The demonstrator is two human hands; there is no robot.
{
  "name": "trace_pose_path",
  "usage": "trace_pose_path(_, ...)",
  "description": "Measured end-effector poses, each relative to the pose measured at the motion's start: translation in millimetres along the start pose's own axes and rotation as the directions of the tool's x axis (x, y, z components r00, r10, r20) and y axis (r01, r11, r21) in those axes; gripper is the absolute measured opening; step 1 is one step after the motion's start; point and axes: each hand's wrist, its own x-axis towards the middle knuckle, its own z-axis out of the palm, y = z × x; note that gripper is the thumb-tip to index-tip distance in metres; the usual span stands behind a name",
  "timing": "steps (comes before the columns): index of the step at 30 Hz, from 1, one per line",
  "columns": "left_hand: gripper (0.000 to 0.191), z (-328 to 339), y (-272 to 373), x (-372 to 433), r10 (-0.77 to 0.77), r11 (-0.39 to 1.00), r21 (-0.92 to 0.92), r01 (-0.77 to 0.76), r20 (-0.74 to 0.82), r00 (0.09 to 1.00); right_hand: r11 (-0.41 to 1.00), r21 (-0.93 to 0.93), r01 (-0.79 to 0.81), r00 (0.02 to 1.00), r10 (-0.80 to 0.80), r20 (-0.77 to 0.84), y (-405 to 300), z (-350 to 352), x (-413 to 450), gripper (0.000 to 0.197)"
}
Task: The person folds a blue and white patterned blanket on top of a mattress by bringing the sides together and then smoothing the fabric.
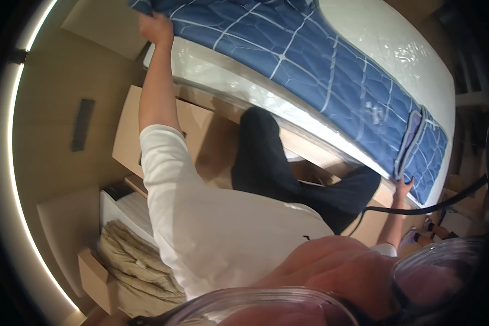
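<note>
A blue quilted mattress pad (283,57) with white lines lies lengthwise on a mattress (375,28) wrapped in clear plastic. My left hand (157,27) grips the pad's edge at the upper left, with my arm stretched out. At the far right my right hand (403,186) holds the pad's near edge, beside a folded-over part with grey binding (405,142). Its fingers are partly hidden against the cloth. The pad's far upper end runs out of view.
Below the mattress are a cardboard-coloured box or drawer (163,126) and my dark-trousered legs (265,155). Crumpled khaki cloth (134,261) lies at lower left. A black cable (424,211) crosses at right. Another person's feet (411,236) show beyond my right arm.
</note>
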Motion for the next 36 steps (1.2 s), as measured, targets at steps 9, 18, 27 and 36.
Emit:
trace_pose_path(9, 0.078, -9.9, 67.9, -97.8, -0.377, 0.467, 0.882, -0.068, 0.268, 0.887, 0.991, 0.020, -0.131, 0.949, 0.120, 0.293, -93.8, 45.5, -16.3, 0.080)
trace_pose_path(18, 0.065, -33.1, 389.1, -456.8, 0.506, 0.835, -0.385, -0.392, 0.818, 0.273, 0.812, -0.392, 0.433, 0.813, -0.165, 0.558, -112.0, -34.3, 7.9, 0.079)
trace_pose_path(27, 0.063, -64.6, 453.2, -541.7, 0.525, 0.801, -0.399, -0.447, 0.827, 0.203, 0.864, -0.472, 0.173, 0.960, -0.041, 0.276, -82.3, -86.4, 232.3, 0.055)
trace_pose_path(36, 0.065, -60.9, 475.7, -555.2, 0.531, 0.757, -0.341, -0.557, 0.818, 0.222, 0.902, -0.135, -0.411, 0.911, 0.411, -0.031, 319.0, -322.8, 398.6, 0.086)
